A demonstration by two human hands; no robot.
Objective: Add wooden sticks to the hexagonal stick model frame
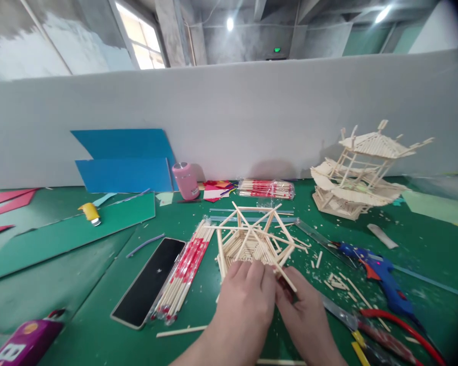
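A hexagonal frame of thin wooden sticks (pixel 252 229) stands on the green table in front of me. Sticks cross over its top like spokes, and rows of sticks fill part of its inside. My left hand (pixel 248 292) is closed over its near edge, fingers curled together. Beside it, my right hand (pixel 305 305) is closed at the near right corner, just under a stick that juts toward me. What lies between the fingertips is partly hidden by the hands. A loose stick (pixel 181 331) rests left of my left wrist.
Left are bagged red-and-white sticks (pixel 187 269), a phone (pixel 152 279) and a yellow cutter (pixel 90 213). Right are a blue glue gun (pixel 381 274), red-handled pliers (pixel 389 325) and stick offcuts (pixel 338 282). Behind stand a pink cup (pixel 185 181) and a stick pagoda (pixel 361 178).
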